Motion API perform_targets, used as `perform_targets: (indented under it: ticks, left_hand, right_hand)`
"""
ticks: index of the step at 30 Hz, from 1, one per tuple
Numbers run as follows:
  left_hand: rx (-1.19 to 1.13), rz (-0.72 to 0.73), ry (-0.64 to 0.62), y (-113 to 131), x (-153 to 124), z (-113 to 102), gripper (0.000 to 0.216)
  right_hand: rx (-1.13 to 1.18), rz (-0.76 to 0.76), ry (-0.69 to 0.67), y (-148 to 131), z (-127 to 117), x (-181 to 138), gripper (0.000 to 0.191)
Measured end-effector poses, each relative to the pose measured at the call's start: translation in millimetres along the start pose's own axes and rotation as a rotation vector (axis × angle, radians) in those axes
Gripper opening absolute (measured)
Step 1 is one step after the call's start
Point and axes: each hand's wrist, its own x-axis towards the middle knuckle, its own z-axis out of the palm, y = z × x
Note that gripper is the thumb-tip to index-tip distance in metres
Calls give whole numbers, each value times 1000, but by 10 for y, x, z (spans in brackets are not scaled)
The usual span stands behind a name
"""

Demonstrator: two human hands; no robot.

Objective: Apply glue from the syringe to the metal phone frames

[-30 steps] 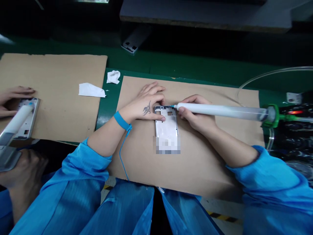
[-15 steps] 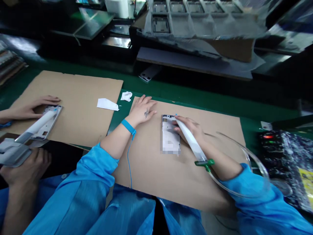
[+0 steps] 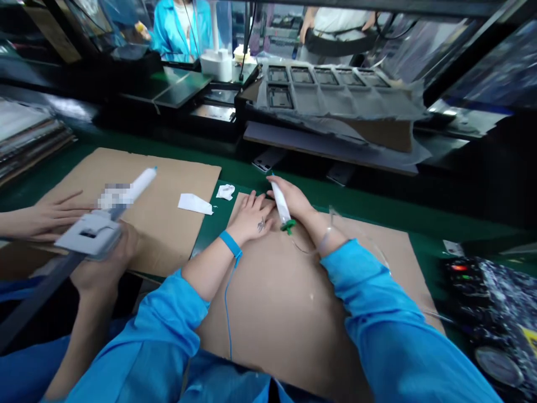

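Observation:
My left hand (image 3: pixel 255 217) lies flat on the brown cardboard (image 3: pixel 289 313), fingers stretched, a blue wrist strap (image 3: pixel 230 243) with a thin cord on its wrist. Close beside it on the right, my right hand (image 3: pixel 293 197) is closed round a white dispensing syringe (image 3: pixel 281 200). The syringe has a green cap (image 3: pixel 288 226) at its rear and a blue tip pointing away from me. A clear tube (image 3: pixel 308 253) runs from the cap past my right forearm. Under the low shelf lie two phone frames, one at left (image 3: pixel 268 159) and another at right (image 3: pixel 341 173).
A co-worker's hands (image 3: pixel 50 219) hold a grey dispensing gun (image 3: pixel 90 232) over the left cardboard (image 3: pixel 176 173). White paper (image 3: pixel 195 204) and crumpled tissue (image 3: pixel 225 192) lie between the boards. A tray of dark frames (image 3: pixel 327 92) stands above the shelf (image 3: pixel 327 146); a controller box (image 3: pixel 465 282) stands right.
My right hand moved left and away from me with the syringe. The phone frame has gone from my cardboard, and a second one shows under the shelf. The view has tilted up.

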Motion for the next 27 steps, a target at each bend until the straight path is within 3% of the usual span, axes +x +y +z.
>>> perform_targets:
  ticks: [3,6,12,17,22,27]
  left_hand:
    - [16,7,1,-14,-7,4,54]
    - [23,13,5,-26,-11,6,50]
    - [11,-12,14,-22,-14,-19,65]
    - [-11,-1,11,-49,15,-49,64]
    - [-48,-3,74,-82,45,-60,59]
    - [-124,-94,222,-191,126,-109,48]
  right_hand:
    - [-22,47,15,-35,102,444,62]
    - [-75,143,29,-48,105,625,66]
    - [-199,419,177,43,0,450,92]
    - [-192,494,281,272,-169,311,67]
    - [-80,395,389,420,-362,-40,68]
    - [32,221,406,425,-481,-902,71]
